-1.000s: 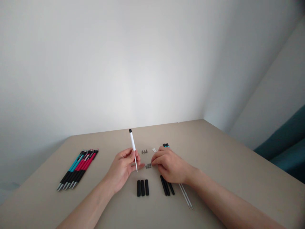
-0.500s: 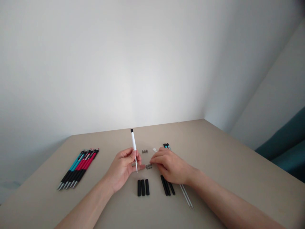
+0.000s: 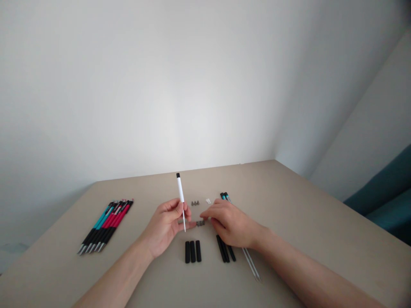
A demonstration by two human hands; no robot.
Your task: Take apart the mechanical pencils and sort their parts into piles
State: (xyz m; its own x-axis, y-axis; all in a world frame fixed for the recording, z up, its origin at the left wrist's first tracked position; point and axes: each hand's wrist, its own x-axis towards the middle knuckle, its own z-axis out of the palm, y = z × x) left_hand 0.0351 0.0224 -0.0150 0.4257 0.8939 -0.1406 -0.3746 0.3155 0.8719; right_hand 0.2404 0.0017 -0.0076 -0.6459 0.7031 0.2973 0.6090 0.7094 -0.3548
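My left hand (image 3: 166, 222) pinches a slim white tube (image 3: 180, 189) with a black top end and a thin rod pointing down; it looks like the inner part of a mechanical pencil. That hand's lower fingers stretch out to a little cluster of small metal pieces (image 3: 201, 223) on the table. From the other side, the fingertips of my right hand (image 3: 227, 220) reach the same pieces, the index finger out and the others bent. Nothing shows held in it. Three black grips (image 3: 193, 251) lie just below the cluster.
Small metal cones (image 3: 195, 203) and tiny white pieces (image 3: 208, 201) lie behind the cluster. Black tubes (image 3: 222, 249) and thin white rods (image 3: 251, 264) lie partly under my right hand. Several blue and red pencils (image 3: 105, 226) lie at the left. A wall stands behind the table.
The small metal pieces now sit closer together between my two hands' fingertips. My right fingertips have shifted slightly left. The white tube has barely moved.
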